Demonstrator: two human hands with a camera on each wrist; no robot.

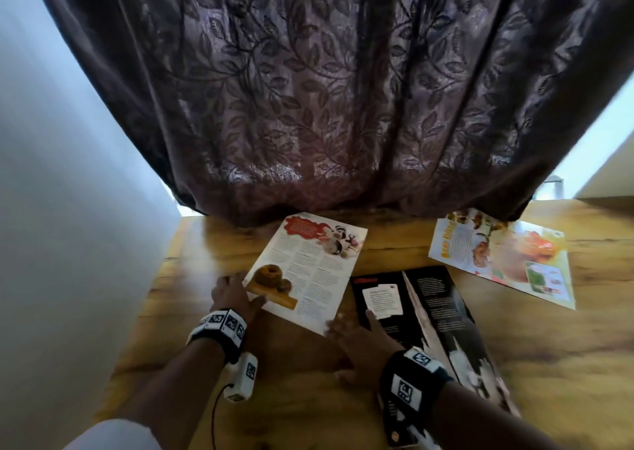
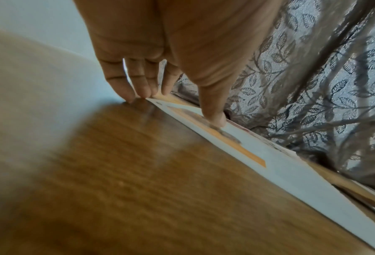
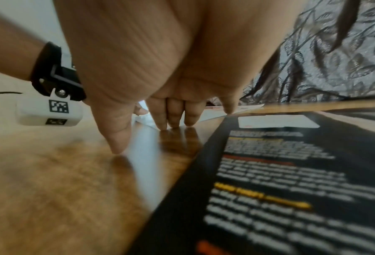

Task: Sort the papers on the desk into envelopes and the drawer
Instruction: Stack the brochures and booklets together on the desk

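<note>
The right hand (image 1: pixel 360 343) is resting beside the black page (image 1: pixel 422 316), fingers flat, holding nothing. Left of that page, the left hand (image 1: pixel 233 295) is pressing straight fingers on the white page (image 1: pixel 308 271) on the surface (image 1: pixel 549 364). Thin, limp, probably slippery; its near corner looks easiest to lift.

The wooden desk (image 1: pixel 566 364) carries three printed sheets. A white recipe page (image 1: pixel 308 271) lies between the two hands, a black page (image 1: pixel 429 312) just right of the right hand, and a colourful food page (image 1: pixel 504 257) well beyond, farther right.
</note>
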